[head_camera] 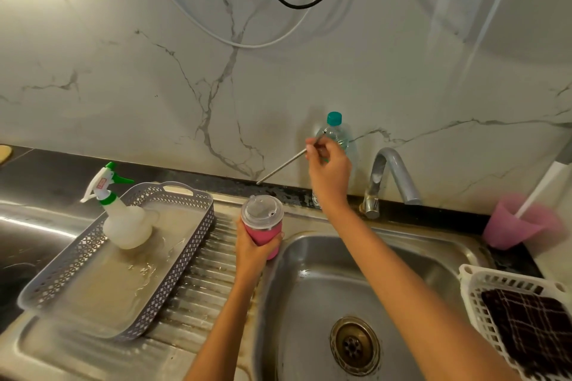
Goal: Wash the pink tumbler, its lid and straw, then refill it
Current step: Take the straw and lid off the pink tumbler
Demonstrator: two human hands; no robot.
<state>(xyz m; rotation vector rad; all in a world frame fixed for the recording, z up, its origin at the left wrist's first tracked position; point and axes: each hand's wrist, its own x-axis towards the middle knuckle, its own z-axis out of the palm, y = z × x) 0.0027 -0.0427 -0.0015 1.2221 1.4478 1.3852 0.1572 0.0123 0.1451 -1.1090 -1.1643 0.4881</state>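
Observation:
My left hand (pixel 252 249) grips the pink tumbler (pixel 265 235) upright at the sink's left rim. A clear plastic lid (pixel 262 211) sits on top of the tumbler. My right hand (pixel 328 168) is raised above and to the right of the tumbler and pinches a metal straw (pixel 280 168) near its upper end. The straw slants down to the left, its lower tip in the air above and behind the lid. The steel sink basin (pixel 312 294) with its drain (pixel 354 345) lies under my right forearm.
A tap (pixel 391 178) stands behind the basin, and a clear bottle with a teal cap (pixel 335 130) stands behind my right hand. A grey basket tray (pixel 185 260) holding a spray bottle (pixel 122 213) rests on the drainboard. At right are a pink cup (pixel 517 226) and a white basket (pixel 476 303) with a dark cloth.

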